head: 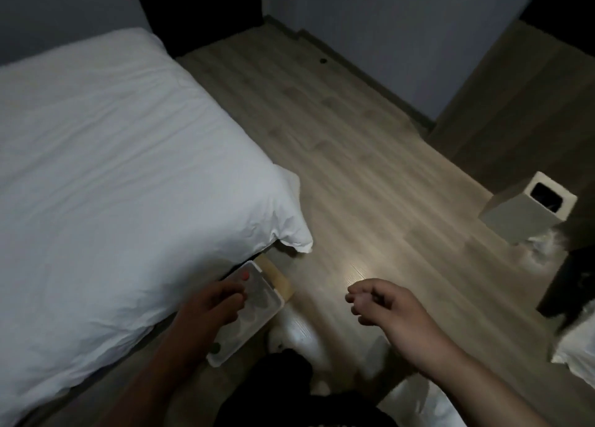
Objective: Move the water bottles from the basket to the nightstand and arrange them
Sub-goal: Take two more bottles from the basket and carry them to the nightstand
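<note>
The left hand (211,306) reaches down into the basket (279,299), its fingers lying over the clear water bottles (261,293). The dim, blurred view does not show whether they have closed round one or only touch it. The reach suggests it is about to pick a bottle. The right hand (384,304) hangs over the floor (354,169) to the right of the basket, fingers loosely curled and holding nothing, probably kept free to take a second bottle.

The bottles lie on their sides in the white basket, a red cap (245,276) at its far end and a dark green cap (215,348) at its near end. The basket sits on the floor against the near corner of the bed (112,169), partly under the overhanging white cover. No bottle has left it, so the task seems to be at its start.

A pale square bin (528,211) stands well apart to the right. I cannot make out a nightstand with any certainty.
</note>
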`<state>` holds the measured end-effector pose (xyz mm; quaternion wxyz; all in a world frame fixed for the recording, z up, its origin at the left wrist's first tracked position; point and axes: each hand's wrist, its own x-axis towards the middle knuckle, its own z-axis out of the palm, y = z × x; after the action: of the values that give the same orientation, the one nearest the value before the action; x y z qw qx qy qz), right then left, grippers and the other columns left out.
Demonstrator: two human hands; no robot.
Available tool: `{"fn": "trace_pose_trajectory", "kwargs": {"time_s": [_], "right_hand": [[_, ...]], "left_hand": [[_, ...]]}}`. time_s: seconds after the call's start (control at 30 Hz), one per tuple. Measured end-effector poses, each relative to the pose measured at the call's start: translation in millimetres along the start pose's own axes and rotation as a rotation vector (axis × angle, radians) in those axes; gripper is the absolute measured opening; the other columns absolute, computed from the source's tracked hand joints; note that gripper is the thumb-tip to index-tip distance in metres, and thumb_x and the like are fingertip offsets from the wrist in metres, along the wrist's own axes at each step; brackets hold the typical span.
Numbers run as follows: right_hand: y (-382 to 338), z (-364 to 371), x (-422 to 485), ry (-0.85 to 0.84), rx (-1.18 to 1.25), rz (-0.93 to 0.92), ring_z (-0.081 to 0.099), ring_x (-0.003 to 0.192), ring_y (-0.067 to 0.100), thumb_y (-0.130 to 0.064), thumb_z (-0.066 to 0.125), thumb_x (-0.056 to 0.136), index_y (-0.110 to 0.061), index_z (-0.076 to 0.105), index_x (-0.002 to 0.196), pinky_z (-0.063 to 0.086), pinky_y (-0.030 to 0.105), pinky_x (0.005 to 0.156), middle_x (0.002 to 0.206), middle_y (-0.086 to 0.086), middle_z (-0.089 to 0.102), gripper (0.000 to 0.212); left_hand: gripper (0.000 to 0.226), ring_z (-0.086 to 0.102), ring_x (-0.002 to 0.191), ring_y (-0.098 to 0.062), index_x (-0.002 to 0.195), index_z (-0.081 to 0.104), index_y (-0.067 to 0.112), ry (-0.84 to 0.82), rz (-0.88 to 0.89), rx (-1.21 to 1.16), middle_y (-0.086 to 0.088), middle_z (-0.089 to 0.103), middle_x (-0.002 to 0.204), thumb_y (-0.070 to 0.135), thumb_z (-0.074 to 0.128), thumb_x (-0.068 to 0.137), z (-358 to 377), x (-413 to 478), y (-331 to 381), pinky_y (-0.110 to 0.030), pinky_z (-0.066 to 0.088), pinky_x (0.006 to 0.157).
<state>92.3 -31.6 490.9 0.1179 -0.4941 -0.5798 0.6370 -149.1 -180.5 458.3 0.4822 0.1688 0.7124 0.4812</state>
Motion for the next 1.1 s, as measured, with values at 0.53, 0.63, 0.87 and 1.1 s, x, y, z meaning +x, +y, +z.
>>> {"fn": "trace_pose_trajectory", "kwargs": {"time_s": [0.53,0.63,0.87,1.1], "right_hand": [[-48,159,111,-0.724,-0.544,-0.146,0.051,0.074,0.013,-0.025,0.062,0.075,-0.004,0.061,0.084,0.043,0.034,0.074,0.077,0.002,0.057,0.023],[-33,179,133,-0.809,-0.631,-0.158,0.046,0.07,0.01,-0.026,0.061,0.077,-0.004,0.056,0.08,0.04,0.03,0.071,0.072,-0.006,0.051,0.022],[35,203,221,-0.859,-0.911,-0.256,0.062,0.083,0.002,-0.044,0.06,0.072,-0.024,0.067,0.091,0.051,0.027,0.077,0.09,-0.011,0.068,0.029],[138,244,348,-0.953,-1.28,-0.362,0.061,0.105,0.024,-0.029,0.06,0.086,-0.015,0.059,0.123,0.05,0.033,0.085,0.117,0.005,0.063,0.039]], "left_hand": [[0.032,0.069,0.096,-0.022,0.086,0.073,0.041,0.609,-0.1,-0.332,0.004,0.075,0.094,0.055,0.065,0.059,-94,-45,-101,-0.053,0.053,0.091],[0.033,0.068,0.098,-0.023,0.09,0.071,0.043,0.655,-0.144,-0.358,0.001,0.075,0.097,0.057,0.063,0.062,-95,-47,-126,-0.057,0.051,0.092],[0.021,0.069,0.089,-0.019,0.084,0.073,0.034,0.695,-0.261,-0.355,0.0,0.074,0.086,0.046,0.068,0.068,-78,22,-169,-0.041,0.056,0.08],[0.033,0.063,0.095,-0.016,0.113,0.068,0.013,0.575,-0.356,-0.034,-0.006,0.069,0.107,0.023,0.073,0.082,-56,170,-266,-0.03,0.048,0.085]]}}
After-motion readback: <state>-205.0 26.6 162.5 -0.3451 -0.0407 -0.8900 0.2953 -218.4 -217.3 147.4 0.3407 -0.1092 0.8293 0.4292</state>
